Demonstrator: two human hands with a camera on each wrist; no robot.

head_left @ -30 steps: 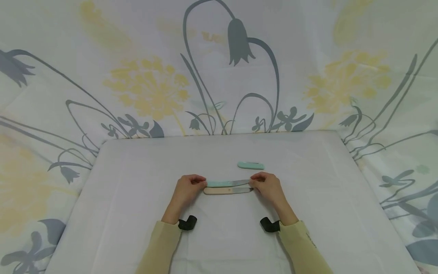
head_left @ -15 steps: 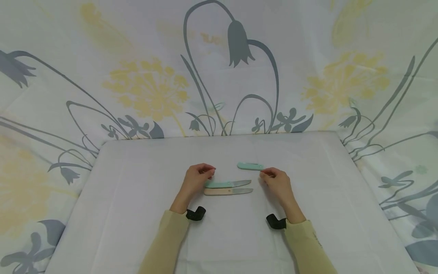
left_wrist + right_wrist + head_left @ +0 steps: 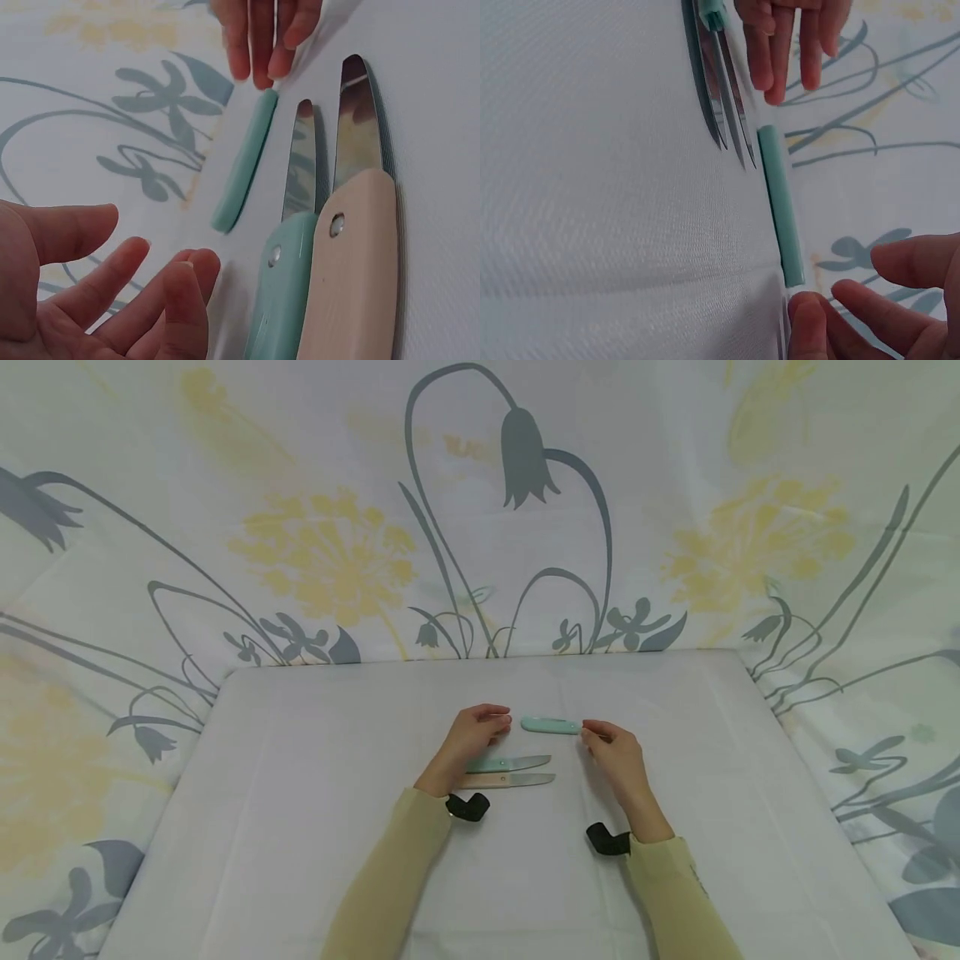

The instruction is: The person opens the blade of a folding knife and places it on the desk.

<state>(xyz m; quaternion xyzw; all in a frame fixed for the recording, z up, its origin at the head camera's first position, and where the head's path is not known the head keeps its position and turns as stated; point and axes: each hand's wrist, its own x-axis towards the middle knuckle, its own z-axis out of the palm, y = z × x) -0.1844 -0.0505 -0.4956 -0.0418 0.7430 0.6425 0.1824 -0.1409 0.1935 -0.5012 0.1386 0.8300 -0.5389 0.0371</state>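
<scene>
A folded mint-green pocket knife lies on the white table between the two hands. My left hand hovers off its left end, fingers loosely bent and holding nothing. At its right end my right hand has its fingertips very close; whether they touch cannot be told. Nearer the person lie two unfolded knives side by side, blades to the right: one with a mint-green handle, the other with a beige handle. The left hand and wrist partly cover their handles in the head view.
The white table runs up to a fabric backdrop printed with grey and yellow flowers, which also rises at both sides. A black wrist camera sits on the left wrist and another black camera on the right.
Both hands have left the unfolded mint-green knife. The left has moved right and away from the person, the right slightly right and up to the folded knife. The knives stay put.
</scene>
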